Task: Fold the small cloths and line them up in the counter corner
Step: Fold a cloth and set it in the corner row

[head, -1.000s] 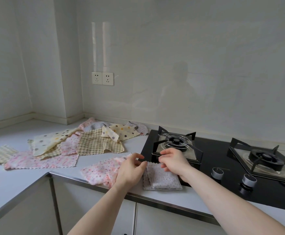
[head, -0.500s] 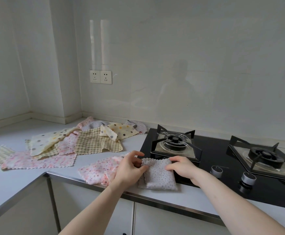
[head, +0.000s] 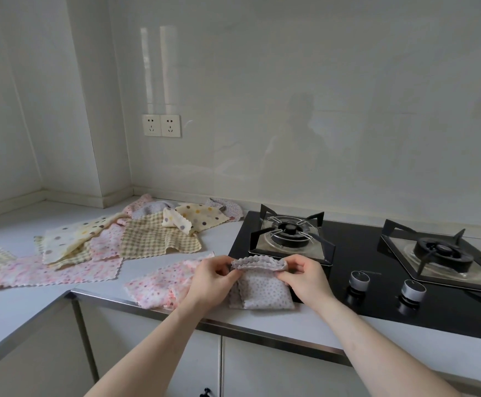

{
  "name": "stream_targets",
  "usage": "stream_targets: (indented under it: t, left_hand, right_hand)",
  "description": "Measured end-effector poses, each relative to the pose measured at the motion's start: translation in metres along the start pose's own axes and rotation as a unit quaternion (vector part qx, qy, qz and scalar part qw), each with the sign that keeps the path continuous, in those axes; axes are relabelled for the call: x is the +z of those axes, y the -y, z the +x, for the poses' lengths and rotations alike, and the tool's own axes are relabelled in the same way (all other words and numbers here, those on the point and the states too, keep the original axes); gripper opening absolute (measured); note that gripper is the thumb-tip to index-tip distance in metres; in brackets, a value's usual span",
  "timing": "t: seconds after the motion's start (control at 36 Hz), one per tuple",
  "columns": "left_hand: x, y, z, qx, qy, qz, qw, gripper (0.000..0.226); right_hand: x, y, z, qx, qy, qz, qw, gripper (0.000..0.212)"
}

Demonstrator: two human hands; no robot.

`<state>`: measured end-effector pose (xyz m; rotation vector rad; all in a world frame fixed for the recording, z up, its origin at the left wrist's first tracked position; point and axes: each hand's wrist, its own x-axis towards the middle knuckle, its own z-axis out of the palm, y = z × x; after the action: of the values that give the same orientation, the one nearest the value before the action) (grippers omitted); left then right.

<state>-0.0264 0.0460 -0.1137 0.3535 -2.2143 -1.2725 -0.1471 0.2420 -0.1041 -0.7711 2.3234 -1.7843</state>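
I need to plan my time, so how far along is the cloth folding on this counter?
Early. Nothing looks finished: no folded cloths lined up in the corner. In hand: the left hand and right hand pinch the scalloped top edge of the grey dotted cloth, partly folded. Left: the pink floral cloth beside it, and the loose pile of checked, dotted and pink cloths.

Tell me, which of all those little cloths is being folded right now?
The grey dotted cloth beside the stove: both hands pinch its raised far edge. The others lie untouched on the counter.
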Motion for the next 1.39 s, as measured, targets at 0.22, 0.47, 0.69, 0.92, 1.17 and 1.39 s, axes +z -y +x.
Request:
stream_targets:
  t: [0.22, 0.47, 0.69, 0.92, 1.17, 1.39]
  left_hand:
    - [0.001, -0.004, -0.001, 0.016, -0.013, -0.011, 1.000, 0.012]
    - [0.001, -0.002, -0.002, 0.004, -0.018, 0.078, 0.997, 0.018]
    - [0.002, -0.004, -0.003, -0.021, -0.022, 0.146, 0.989, 0.015]
    - [0.002, 0.001, 0.004, -0.033, -0.008, 0.142, 0.989, 0.024]
    - [0.007, 0.007, 0.005, -0.036, 0.022, 0.213, 0.976, 0.054]
    - [0.010, 0.020, 0.010, 0.007, 0.034, 0.222, 0.974, 0.037]
  right_hand:
    - [0.002, -0.001, -0.010, -0.046, -0.023, -0.020, 0.998, 0.024]
    - [0.011, -0.002, -0.020, -0.090, -0.032, -0.107, 0.990, 0.022]
    - [0.013, -0.005, -0.019, -0.093, -0.016, -0.193, 0.977, 0.011]
    - [0.017, -0.009, -0.016, -0.105, -0.060, -0.262, 0.958, 0.037]
    - [0.021, -0.010, -0.014, -0.087, -0.030, -0.368, 0.925, 0.051]
    - [0.023, -0.017, -0.011, -0.095, -0.021, -0.395, 0.914, 0.029]
